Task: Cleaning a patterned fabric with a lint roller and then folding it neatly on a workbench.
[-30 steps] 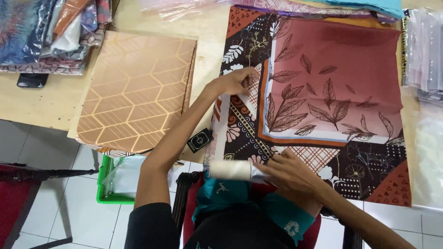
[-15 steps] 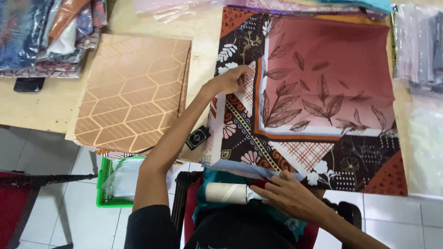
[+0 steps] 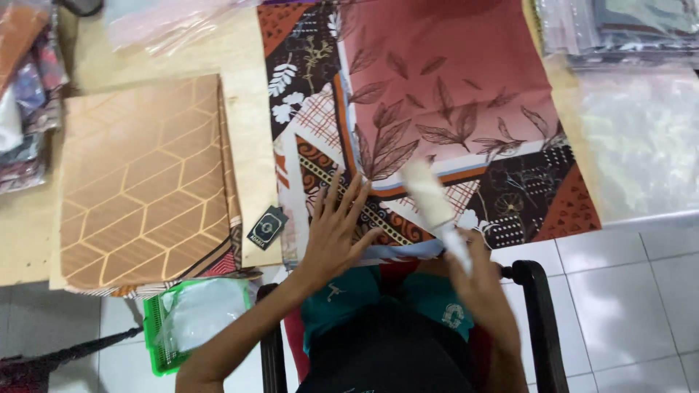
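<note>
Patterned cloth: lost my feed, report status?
Left hand flat on patterned cloth, fingers spread. Right hand grips white roll, blurred. Small dark tag beside cloth.

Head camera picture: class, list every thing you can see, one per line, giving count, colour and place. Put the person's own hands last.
Patterned cloth: one, maroon with leaf print and dark patchwork border, spread on the table, centre.
Folded cloth: one, tan with pale hexagon lines, left on the table.
Small tag: one, dark, between the two cloths.
Wooden table: one, light brown.
Clear plastic bags: several, right side.
Cloth stack: mixed colours, far left.
Basket: one, green, on the floor, lower left.
Chair arm: black, lower right.
White roll: one, blurred, in the right hand.
Left hand: flat on the patterned cloth.
Right hand: grips the roll.
</note>
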